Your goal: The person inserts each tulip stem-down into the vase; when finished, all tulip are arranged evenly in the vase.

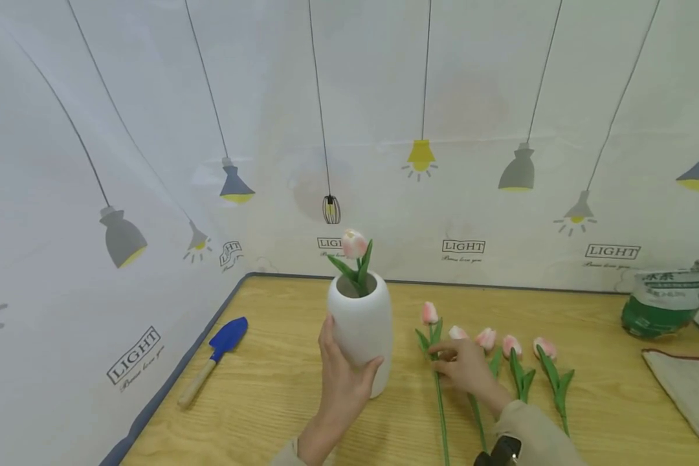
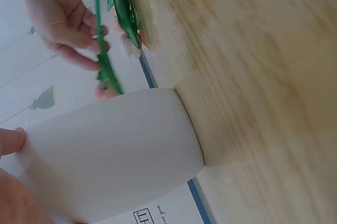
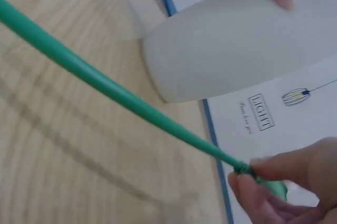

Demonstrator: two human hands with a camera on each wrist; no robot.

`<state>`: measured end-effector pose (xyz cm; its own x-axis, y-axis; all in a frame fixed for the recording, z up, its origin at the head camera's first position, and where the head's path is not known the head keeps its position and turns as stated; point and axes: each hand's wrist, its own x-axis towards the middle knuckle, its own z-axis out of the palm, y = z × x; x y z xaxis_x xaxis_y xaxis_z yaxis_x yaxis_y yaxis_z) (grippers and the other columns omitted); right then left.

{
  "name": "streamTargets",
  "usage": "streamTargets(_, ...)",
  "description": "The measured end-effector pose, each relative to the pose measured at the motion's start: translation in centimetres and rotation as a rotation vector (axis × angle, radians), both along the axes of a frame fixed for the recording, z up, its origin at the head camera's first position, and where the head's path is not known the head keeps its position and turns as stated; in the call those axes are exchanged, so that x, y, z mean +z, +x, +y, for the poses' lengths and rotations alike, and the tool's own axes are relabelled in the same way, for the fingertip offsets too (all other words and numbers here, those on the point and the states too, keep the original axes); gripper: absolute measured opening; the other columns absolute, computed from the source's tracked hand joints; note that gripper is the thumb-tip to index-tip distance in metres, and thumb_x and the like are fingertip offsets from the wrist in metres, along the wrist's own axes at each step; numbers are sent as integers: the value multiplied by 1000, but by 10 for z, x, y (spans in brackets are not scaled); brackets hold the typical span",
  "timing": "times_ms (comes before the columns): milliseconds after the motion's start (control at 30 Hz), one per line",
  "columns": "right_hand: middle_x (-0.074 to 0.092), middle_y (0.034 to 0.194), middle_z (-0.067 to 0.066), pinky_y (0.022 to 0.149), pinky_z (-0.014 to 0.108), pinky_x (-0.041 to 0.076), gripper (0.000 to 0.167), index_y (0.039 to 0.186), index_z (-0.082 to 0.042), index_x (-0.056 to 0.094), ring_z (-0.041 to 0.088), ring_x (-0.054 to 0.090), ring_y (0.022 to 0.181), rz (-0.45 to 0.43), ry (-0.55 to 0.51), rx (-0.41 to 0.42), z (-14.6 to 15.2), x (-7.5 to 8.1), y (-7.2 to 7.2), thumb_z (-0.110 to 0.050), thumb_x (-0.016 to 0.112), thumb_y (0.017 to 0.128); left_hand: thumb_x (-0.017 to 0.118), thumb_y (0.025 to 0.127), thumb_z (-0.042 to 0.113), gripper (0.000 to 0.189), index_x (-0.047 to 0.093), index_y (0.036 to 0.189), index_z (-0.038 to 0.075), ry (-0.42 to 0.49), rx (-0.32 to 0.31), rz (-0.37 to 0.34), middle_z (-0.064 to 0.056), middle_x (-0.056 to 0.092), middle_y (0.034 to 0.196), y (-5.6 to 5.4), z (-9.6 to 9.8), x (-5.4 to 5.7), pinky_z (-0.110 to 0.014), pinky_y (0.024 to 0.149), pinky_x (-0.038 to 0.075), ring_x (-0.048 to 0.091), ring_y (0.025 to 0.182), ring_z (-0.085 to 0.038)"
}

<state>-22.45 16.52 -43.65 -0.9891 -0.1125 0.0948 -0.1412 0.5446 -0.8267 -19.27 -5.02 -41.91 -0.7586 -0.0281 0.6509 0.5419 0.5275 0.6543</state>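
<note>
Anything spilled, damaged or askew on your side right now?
No spill or damage shows around the vase or tulips. Only the wall sheet looks odd: one LIGHT print is crumpled near the back left corner.

Wood-grain table [image 1: 268, 421]: vase [image 1: 362, 330], four tulips [image 1: 524, 377], trowel [image 1: 219, 350], bag [image 1: 666, 307], cloth [image 1: 690, 388].

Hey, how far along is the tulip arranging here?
Done: one tulip stands in the white vase, which the left hand holds. In hand: the right hand pinches a second tulip by its stem. Apparently left: four tulips lying on the table.
</note>
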Motion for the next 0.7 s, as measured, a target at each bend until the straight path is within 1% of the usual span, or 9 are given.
streamTargets(67, 62, 92, 21, 55, 27, 55, 25, 101, 1, 64, 17, 62, 63, 9, -74, 30, 3, 7, -1, -3, 64, 77, 76, 65, 13, 106, 1, 140, 7, -5, 0, -2, -21, 18, 138, 0, 0, 0, -57, 93, 39, 34, 121, -42)
streamTargets(133, 61, 97, 22, 60, 29, 56, 27, 105, 1, 63, 17, 64, 68, 21, -138, 70, 5, 15, -2, -6, 63, 79, 76, 65, 13, 107, 1, 140, 7, -10, -3, -2, -21, 17, 138, 0, 0, 1, -57, 93, 39, 34, 121, -42)
streamTargets(233, 61, 98, 22, 64, 29, 56, 30, 109, 0, 61, 13, 65, 70, 59, -220, 99, 5, 29, -1, -11, 62, 81, 76, 65, 13, 107, 1, 140, 6, -9, -3, 6, -21, 18, 138, 0, 0, 1, -57, 93, 39, 33, 121, -42)
streamTargets(300, 61, 99, 20, 65, 27, 55, 32, 111, -2, 60, 9, 65, 71, 67, -237, 100, 4, 41, 2, -16, 61, 82, 76, 65, 14, 106, 1, 140, 5, -9, -5, 15, -21, 18, 138, 1, -1, 1, -57, 93, 39, 33, 121, -42)
streamTargets(400, 61, 99, 19, 63, 25, 55, 33, 112, -4, 59, 13, 65, 72, 108, -229, 100, 2, 60, 5, -20, 60, 83, 76, 66, 15, 105, 3, 140, 4, -9, 2, 28, -22, 19, 138, 1, -1, 1, -56, 93, 39, 34, 121, -42)
streamTargets(467, 62, 98, 14, 63, 23, 54, 33, 113, -5, 59, 12, 65, 73, 137, -227, 111, 0, 74, 6, -21, 59, 84, 76, 65, 15, 105, 3, 140, 4, -17, 4, 32, -22, 19, 138, 1, -1, 1, -57, 93, 39, 34, 121, -42)
streamTargets(567, 63, 91, 5, 63, 27, 55, 28, 109, 2, 59, 12, 65, 69, 290, -277, 160, -2, 98, 3, -10, 58, 84, 76, 65, 14, 106, 2, 140, 4, -26, 5, 29, -23, 18, 138, 1, -1, 1, -57, 93, 39, 33, 121, -42)
streamTargets(633, 64, 86, -3, 61, 28, 55, 25, 105, 5, 61, 9, 64, 65, 392, -317, 182, -4, 116, 1, -4, 59, 82, 76, 65, 14, 106, 2, 140, 5, -20, 9, 24, -22, 19, 138, 1, 0, 1, -56, 93, 38, 33, 121, -42)
streamTargets(700, 65, 82, -8, 59, 29, 55, 22, 102, 6, 62, 9, 64, 62, 483, -339, 190, -5, 137, 0, 0, 60, 80, 76, 65, 14, 106, 2, 140, 6, -12, 7, 16, -21, 19, 138, 1, 0, 1, -56, 94, 39, 34, 121, -41)
